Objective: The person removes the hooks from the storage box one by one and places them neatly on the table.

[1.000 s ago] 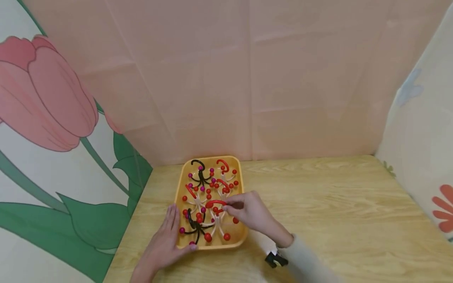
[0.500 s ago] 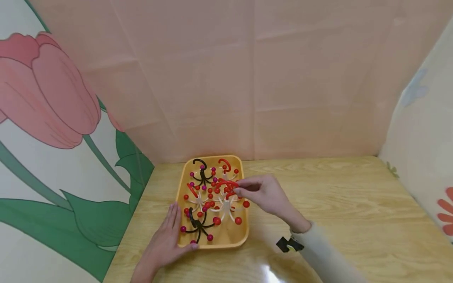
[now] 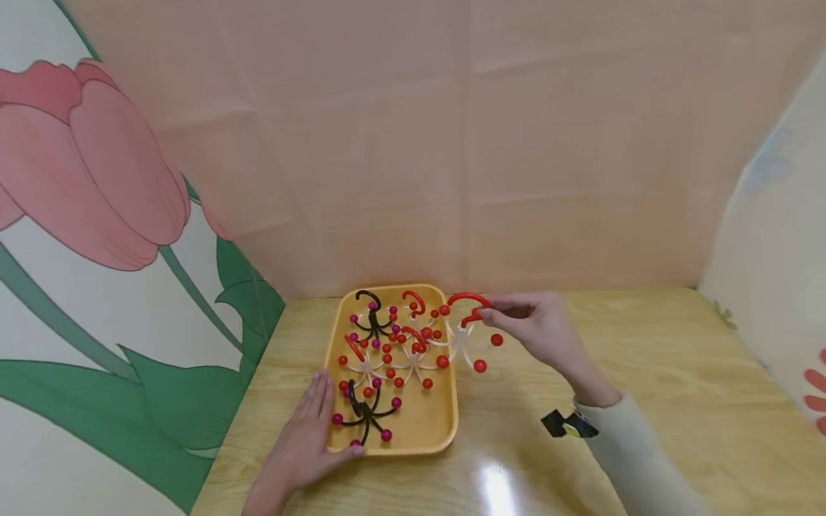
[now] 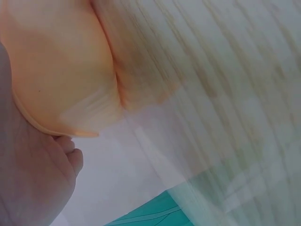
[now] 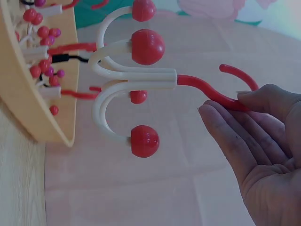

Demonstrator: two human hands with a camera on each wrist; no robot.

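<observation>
My right hand (image 3: 545, 330) pinches the red hook of a white multi-armed hook piece (image 3: 460, 335) with red balls on its arm tips. The piece hangs upright at the right rim of a yellow tray (image 3: 422, 423), its lower balls above the table. In the right wrist view, thumb and fingers hold the curved red hook (image 5: 216, 96) near its bend. My left hand (image 3: 300, 441) rests against the tray's left side, fingers straight along the wall, thumb at the front corner. In the left wrist view only part of this hand (image 4: 40, 174) shows beside the tray wall (image 4: 61, 61).
Inside the tray lie black hook pieces (image 3: 366, 412) with purple balls and several white ones (image 3: 415, 362) with red hooks and balls. The wooden table (image 3: 581, 373) extends to the right. A pink cloth wall (image 3: 387, 143) stands behind, a tulip-printed panel (image 3: 116, 172) at the left.
My right hand has lifted the white hook piece from the tray's front right and carried it back and to the right, over the rim. The left hand stays on the tray.
</observation>
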